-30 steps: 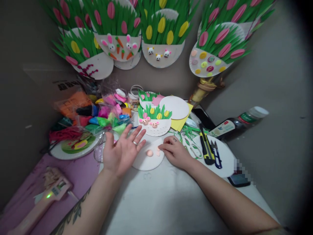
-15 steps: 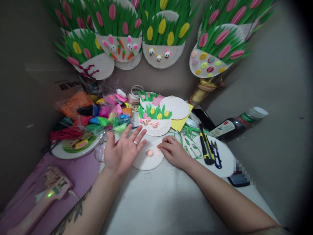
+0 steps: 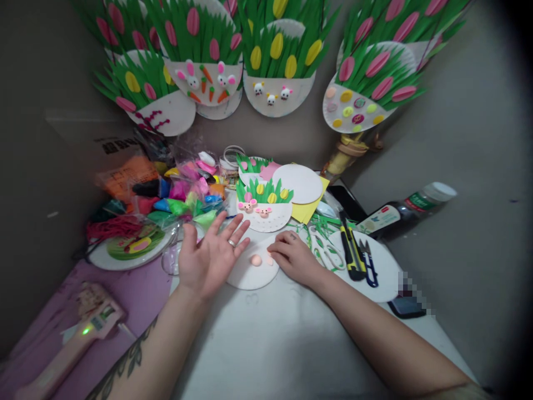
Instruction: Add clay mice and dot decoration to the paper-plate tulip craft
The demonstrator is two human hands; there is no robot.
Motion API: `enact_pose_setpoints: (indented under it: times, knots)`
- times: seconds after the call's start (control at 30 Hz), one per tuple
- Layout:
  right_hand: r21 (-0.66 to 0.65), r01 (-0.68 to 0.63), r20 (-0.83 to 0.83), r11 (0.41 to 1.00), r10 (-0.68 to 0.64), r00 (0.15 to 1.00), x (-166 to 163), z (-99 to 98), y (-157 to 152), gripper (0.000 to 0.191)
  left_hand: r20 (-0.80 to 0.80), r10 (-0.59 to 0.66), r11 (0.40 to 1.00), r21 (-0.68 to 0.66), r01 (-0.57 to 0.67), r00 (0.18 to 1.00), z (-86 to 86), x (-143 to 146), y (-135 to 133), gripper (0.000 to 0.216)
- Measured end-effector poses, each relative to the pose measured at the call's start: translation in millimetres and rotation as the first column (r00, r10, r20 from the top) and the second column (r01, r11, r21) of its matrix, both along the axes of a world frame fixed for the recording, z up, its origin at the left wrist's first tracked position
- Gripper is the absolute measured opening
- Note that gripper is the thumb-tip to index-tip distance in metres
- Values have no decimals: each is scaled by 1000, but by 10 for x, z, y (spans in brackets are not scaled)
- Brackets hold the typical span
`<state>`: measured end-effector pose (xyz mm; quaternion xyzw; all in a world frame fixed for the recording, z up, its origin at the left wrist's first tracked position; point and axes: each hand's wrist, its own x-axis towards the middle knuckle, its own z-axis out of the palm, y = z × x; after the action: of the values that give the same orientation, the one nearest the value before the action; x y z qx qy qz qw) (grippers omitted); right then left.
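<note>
My left hand [image 3: 208,258] is held palm up with its fingers spread, holding nothing. Beside it lies a white paper plate [image 3: 245,278] with a ball of peach modelling clay [image 3: 256,260] on it. At the plate's right edge my right hand [image 3: 293,255] is closed, its fingertips pinched on a small piece of peach modelling clay [image 3: 270,255]. The fingers partly cover that piece. Just behind stands a half-plate craft [image 3: 270,216] with paper grass, tulips and two pink clay animal heads.
Bags of coloured clay [image 3: 179,191] are heaped at the back left. To the right are white scissors [image 3: 327,250], a yellow-black utility knife [image 3: 352,250], thread snips [image 3: 368,264] and a dark bottle [image 3: 406,208]. A pink handheld tool [image 3: 83,333] lies front left. Finished plate crafts [image 3: 278,94] hang on the wall.
My right fingertips have shifted very slightly over the small clay piece. My left hand stays palm up, and the clay ball stays in place.
</note>
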<state>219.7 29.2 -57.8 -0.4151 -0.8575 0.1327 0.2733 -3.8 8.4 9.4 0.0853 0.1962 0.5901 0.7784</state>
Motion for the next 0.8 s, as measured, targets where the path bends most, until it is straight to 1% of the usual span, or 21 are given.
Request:
enact_pose_setpoints:
  times: [0.1, 0.2, 0.27, 0.43, 0.53, 0.63, 0.73, 0.8]
  knots:
    - [-15, 4, -26, 1000, -5, 1000, 12, 7, 3, 15, -6, -2, 1000, 2, 2, 1000, 8, 1, -1, 70]
    - [-5, 36, -118, 999, -36, 992, 43, 16, 5, 19, -6, -11, 1000, 17, 11, 1000, 14, -6, -2, 70]
    - [9, 53, -150, 999, -51, 987, 62, 21, 2, 21, 0, -19, 999, 34, 19, 1000, 14, -19, -1, 69]
    - [18, 16, -70, 1000, -15, 997, 64, 20, -17, 22, 6, -46, 994, 99, 46, 999, 9, -84, 1, 58]
    - [29, 2, -62, 1000, 0, 998, 51, 12, -26, 23, -18, -63, 986, 155, 65, 998, 7, -125, -2, 49]
    - [40, -11, -58, 999, 14, 998, 45, 0, -27, 23, -34, -47, 982, 182, 52, 998, 20, -143, -7, 46]
    - [44, -19, -40, 999, 21, 999, 44, -12, -28, 23, -49, -14, 979, 202, 23, 999, 91, -177, -10, 41]
    - [53, -20, -36, 998, 22, 999, 44, -17, -32, 23, -64, 38, 968, 252, -21, 997, 182, -250, -13, 36]
